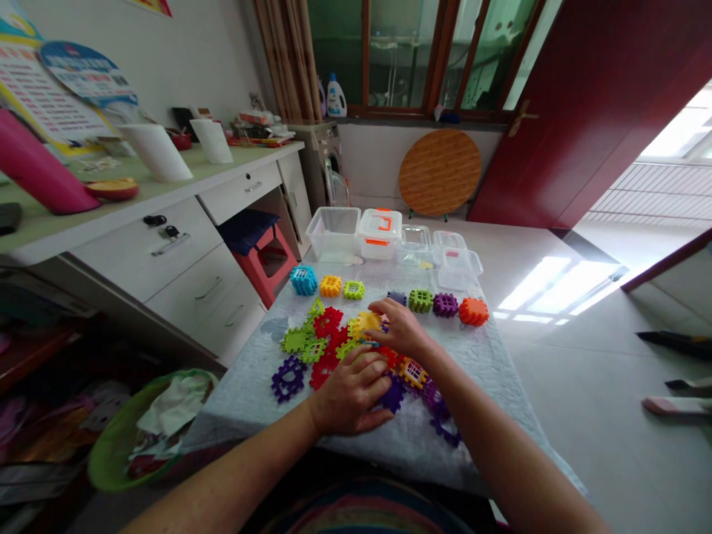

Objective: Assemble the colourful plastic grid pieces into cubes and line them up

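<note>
A loose pile of notched plastic building tiles lies on the table, in red, lime green, yellow, orange and purple. My right hand reaches over the far side of the pile, thumb and fingers around a yellow tile. My left hand lies palm down across the near side, thumb apart and fingers loosely bent, covering some tiles. Left of it are red tiles, lime green tiles and a dark purple ring tile. Under my right forearm are an orange tile and purple tiles.
Behind the pile stand assembled cubes: blue, yellow-orange, lime, green, purple and orange. Clear plastic boxes line the table's far end. A green laundry basin sits at the left.
</note>
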A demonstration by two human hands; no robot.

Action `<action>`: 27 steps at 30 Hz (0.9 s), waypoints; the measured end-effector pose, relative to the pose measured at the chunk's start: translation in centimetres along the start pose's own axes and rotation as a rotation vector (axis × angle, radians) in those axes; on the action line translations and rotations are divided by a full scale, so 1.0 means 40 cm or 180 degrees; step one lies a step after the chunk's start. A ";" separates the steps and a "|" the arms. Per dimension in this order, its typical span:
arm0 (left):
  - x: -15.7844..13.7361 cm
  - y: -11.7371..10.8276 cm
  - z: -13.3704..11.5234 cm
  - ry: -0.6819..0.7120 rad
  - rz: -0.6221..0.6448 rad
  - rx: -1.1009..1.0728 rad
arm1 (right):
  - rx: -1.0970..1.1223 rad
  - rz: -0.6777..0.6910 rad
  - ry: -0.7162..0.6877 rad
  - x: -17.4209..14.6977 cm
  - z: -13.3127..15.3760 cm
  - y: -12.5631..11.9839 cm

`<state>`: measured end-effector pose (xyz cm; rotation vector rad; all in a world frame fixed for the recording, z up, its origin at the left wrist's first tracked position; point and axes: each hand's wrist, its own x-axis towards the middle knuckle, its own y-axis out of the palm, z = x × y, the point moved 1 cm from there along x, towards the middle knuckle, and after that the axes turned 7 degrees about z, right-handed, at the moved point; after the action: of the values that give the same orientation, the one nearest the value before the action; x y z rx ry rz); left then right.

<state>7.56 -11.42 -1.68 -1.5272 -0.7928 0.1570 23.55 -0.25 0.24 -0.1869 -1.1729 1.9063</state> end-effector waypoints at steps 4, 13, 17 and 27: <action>-0.009 -0.045 0.023 -0.0116 -0.0284 0.0051 | -0.0259 0.0407 0.0132 0.031 -0.009 0.029; 0.012 -0.097 0.169 -0.1568 -0.0094 -0.0488 | -0.0470 0.0911 0.0328 0.035 -0.016 0.031; 0.024 -0.081 0.213 -0.1611 0.0265 -0.0722 | -0.0354 0.0947 0.0326 0.031 -0.004 0.023; 0.034 -0.091 0.206 -0.1691 0.0786 -0.1258 | -0.0247 0.0770 -0.0089 -0.006 0.039 0.008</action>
<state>2.71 -4.17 0.94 -1.9927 -1.0937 0.6401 22.70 -1.52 0.76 -0.3595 -1.2922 2.0787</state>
